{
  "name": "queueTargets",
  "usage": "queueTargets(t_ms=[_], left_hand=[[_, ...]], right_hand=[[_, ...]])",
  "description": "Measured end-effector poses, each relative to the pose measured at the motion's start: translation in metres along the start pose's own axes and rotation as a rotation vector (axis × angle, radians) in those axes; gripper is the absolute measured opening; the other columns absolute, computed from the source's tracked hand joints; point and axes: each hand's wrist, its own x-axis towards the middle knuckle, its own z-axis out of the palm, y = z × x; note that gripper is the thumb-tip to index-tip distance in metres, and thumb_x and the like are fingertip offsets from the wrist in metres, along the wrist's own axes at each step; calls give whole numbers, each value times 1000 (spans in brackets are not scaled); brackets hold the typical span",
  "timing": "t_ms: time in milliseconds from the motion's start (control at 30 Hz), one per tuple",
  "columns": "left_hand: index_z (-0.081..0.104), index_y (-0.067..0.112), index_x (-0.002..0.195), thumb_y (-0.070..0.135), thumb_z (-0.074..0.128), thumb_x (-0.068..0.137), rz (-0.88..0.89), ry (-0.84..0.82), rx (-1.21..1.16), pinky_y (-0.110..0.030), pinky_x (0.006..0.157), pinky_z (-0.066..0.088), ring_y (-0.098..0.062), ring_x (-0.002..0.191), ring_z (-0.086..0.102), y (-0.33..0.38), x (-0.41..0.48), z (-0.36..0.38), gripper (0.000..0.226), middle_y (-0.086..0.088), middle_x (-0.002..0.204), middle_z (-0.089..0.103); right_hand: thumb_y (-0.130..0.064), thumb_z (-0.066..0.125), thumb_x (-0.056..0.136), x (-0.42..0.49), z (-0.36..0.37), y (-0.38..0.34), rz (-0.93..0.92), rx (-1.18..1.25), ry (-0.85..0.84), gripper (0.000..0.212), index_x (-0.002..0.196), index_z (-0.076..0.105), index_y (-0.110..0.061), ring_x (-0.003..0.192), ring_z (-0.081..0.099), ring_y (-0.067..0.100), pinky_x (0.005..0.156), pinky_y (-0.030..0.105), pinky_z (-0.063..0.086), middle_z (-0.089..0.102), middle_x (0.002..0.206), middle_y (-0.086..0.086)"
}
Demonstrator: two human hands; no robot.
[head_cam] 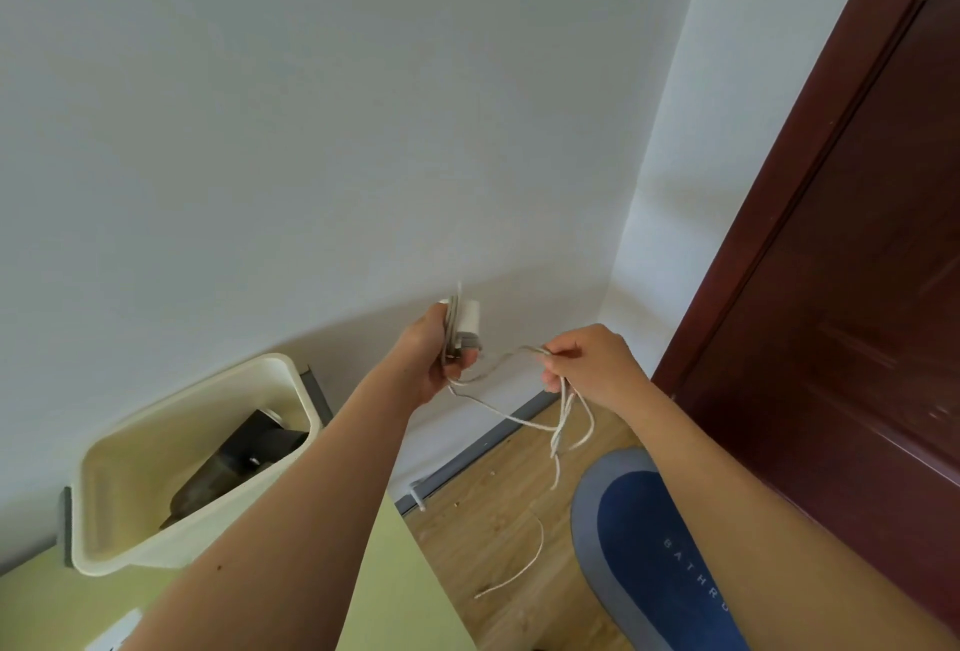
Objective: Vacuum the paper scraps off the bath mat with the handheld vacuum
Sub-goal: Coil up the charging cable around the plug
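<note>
My left hand [436, 354] grips a white charger block [466, 322] with part of its white cable wound on it, raised in front of the wall. My right hand [589, 364] pinches a loop of the same white cable [563, 421], whose loose end trails down to the wooden floor. A black handheld vacuum [244, 453] lies inside a cream plastic bin [156, 442] at the left. The blue and grey bath mat [639, 536] lies on the floor at the lower right, partly hidden by my right arm. A few tiny scraps [457, 504] dot the floor near the mat.
The bin stands on a pale green surface [62, 603]. A dark red door [841, 286] fills the right side. A white wall with a grey baseboard [483, 445] runs behind. Wooden floor [493, 546] lies between the green surface and the mat.
</note>
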Motion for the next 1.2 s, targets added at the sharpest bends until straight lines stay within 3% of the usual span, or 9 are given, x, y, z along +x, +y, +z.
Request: queueTargets(t_ms=[233,333,500,667,833,967,1067,1133,1200], left_hand=[[51,7,87,31,26,101,-89,-204,354,-13,31,27,-16,40,57,2,-15,13,38,-15,71,57],[49,4,83,28,26,98,-123,-230,318,-13,29,25,-17,37,51,5,-15,8,37,-16,65,57],[51,6,93,36,33,98,-296,-308,179,-11,29,33,-19,42,62,7,-16,11,36,-24,82,69],[52,7,82,40,37,96,-218,-174,146,-10,25,24,-12,31,49,9,-7,24,39,-13,57,59],[49,10,82,41,26,100,-91,19,9,-7,26,20,-9,24,40,16,6,18,42,-13,54,53],[48,11,80,37,25,99,-58,116,-17,-7,26,21,-9,22,39,15,10,17,39,-14,64,49],[50,10,77,37,25,98,-50,147,55,-6,29,20,-9,22,37,6,12,25,43,-13,61,51],[50,10,77,38,25,99,-54,140,77,-7,29,20,-9,23,37,3,12,29,44,-13,61,52],[51,11,77,38,25,99,-59,113,98,-7,29,20,-9,24,38,2,12,30,43,-13,62,53]], right_hand=[[-5,63,91,4,0,-10,23,168,95,10,99,69,-3,66,73,25,67,33,62,73,76,14],[-10,74,83,3,-5,-3,4,203,141,8,90,73,-7,70,73,23,76,36,61,74,73,7],[-36,78,78,6,-9,4,-10,22,166,17,83,75,-20,78,68,14,79,37,57,72,78,-4],[-67,63,77,10,-15,11,56,-226,39,47,76,72,-21,74,64,15,74,37,54,69,74,-3],[-56,67,80,3,-25,37,132,-307,-130,38,64,66,-21,53,55,11,62,29,44,58,52,-7],[-53,60,87,-7,-29,49,286,-195,-58,46,72,73,-12,42,54,7,52,24,45,62,49,-4],[-54,55,88,-2,-24,55,361,-332,35,51,72,73,-10,57,65,16,64,30,55,67,53,-2],[-51,54,90,2,-23,63,395,-428,112,48,77,70,-8,72,69,22,69,32,55,73,70,4],[-45,54,93,4,-25,69,402,-430,139,42,78,66,-7,72,68,22,68,31,55,73,73,7]])
